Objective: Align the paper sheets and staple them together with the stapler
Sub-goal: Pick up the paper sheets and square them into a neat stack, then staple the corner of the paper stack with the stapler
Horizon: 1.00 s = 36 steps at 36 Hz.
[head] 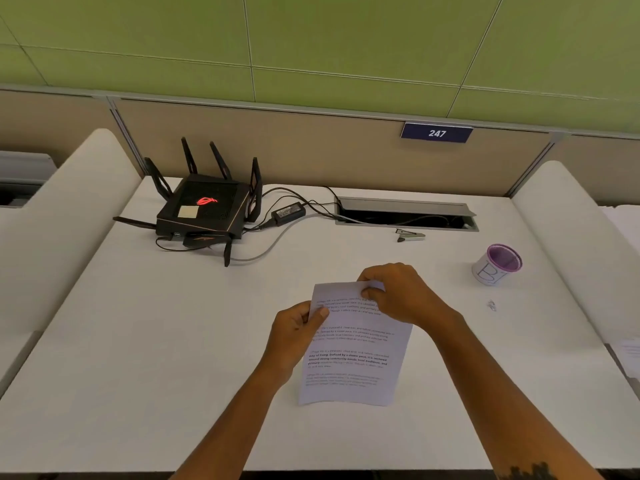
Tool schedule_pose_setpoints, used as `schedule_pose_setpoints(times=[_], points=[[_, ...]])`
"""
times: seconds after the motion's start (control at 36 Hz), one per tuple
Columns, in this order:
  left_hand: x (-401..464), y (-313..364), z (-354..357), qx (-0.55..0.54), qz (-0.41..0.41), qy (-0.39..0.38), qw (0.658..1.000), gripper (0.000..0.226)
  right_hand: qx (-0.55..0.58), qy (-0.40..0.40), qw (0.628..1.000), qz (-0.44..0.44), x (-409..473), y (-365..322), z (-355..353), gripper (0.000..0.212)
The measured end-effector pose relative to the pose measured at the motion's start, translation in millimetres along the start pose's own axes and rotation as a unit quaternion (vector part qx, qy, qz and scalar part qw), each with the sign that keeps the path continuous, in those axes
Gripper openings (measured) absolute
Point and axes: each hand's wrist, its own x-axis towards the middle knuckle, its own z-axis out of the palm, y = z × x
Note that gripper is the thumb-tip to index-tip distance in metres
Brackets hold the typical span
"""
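Your two forearms reach in from the near edge of the desk [145, 341] to the paper sheets [349, 362], which you hold over the middle of the desk, printed side facing you. Your left hand [294, 332] pinches the sheets at their left edge, thumb on the front and fingers curled behind. Your right hand [398, 294] pinches the top right corner, thumb and curled fingers closed on the paper. Over by the far edge, the stapler [410, 235] lies just in front of the open cable slot [405, 214], well apart from your hands. Toward the right edge stands a white cup with a purple rim [497, 265]. At the far left corner sits a black router [207, 209] with its antennas up, and its power adapter [288, 212] lies just beside it.
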Motion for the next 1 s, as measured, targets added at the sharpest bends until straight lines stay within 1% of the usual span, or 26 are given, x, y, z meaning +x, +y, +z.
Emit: schedule_pose_setpoints(times=[0.17, 0.36, 0.64, 0.75, 0.89, 0.94, 1.0], points=[[0.7, -5.1, -1.4, -0.027, -0.017, 0.001, 0.999, 0.020, 0.010, -0.023, 1.000, 0.013, 1.4, -5.3, 4.1, 0.014], [6.0, -12.1, -9.7, -0.053, -0.029, 0.021, 0.998, 0.020, 0.049, -0.024, 0.998, 0.029, 4.6, -10.4, 12.8, 0.018], [16.0, -26.0, -12.9, -0.028, -0.046, 0.041, 0.998, 0.024, 0.087, -0.005, 0.995, 0.053, 11.8, -6.8, 30.5, 0.024], [18.2, -28.5, -5.5, -0.020, -0.048, 0.063, 0.997, 0.024, 0.095, -0.004, 0.994, 0.049, 14.5, 4.8, 35.8, 0.025], [21.9, -36.4, 9.2, 0.007, -0.037, 0.103, 0.994, 0.027, 0.104, -0.028, 0.993, 0.043, 20.9, 28.1, 39.1, 0.029], [22.2, -40.9, 16.6, 0.026, -0.035, 0.116, 0.992, 0.028, 0.126, -0.024, 0.990, 0.050, 23.7, 43.4, 37.3, 0.031], [21.8, -46.0, 23.6, 0.037, -0.037, 0.126, 0.991, 0.027, 0.164, -0.007, 0.984, 0.069, 27.7, 64.6, 35.1, 0.027]])
